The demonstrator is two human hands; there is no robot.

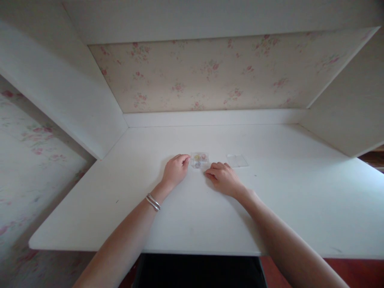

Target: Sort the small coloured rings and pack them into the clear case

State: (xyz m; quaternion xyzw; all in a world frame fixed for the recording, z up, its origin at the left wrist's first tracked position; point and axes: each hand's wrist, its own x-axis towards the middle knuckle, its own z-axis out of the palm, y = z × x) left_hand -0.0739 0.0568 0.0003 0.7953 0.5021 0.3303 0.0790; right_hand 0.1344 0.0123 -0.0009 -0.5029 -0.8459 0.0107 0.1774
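Note:
A small clear plastic box (200,160) with a few tiny coloured pieces inside lies on the white desk (192,216). My left hand (175,170) rests on the desk with curled fingers, its fingertips touching the box's left side. My right hand (222,177) lies just right of the box and nearer to me, fingers curled, its fingertips close to the box's near right corner. A flat clear plastic lid (237,161) lies on the desk a little right of the box, beyond my right hand. Two silver bangles (153,202) circle my left wrist.
White side panels (75,92) close the desk in on the left and right, and a floral-papered back wall (210,76) stands behind a low white ledge. The desk's front edge runs just below my forearms.

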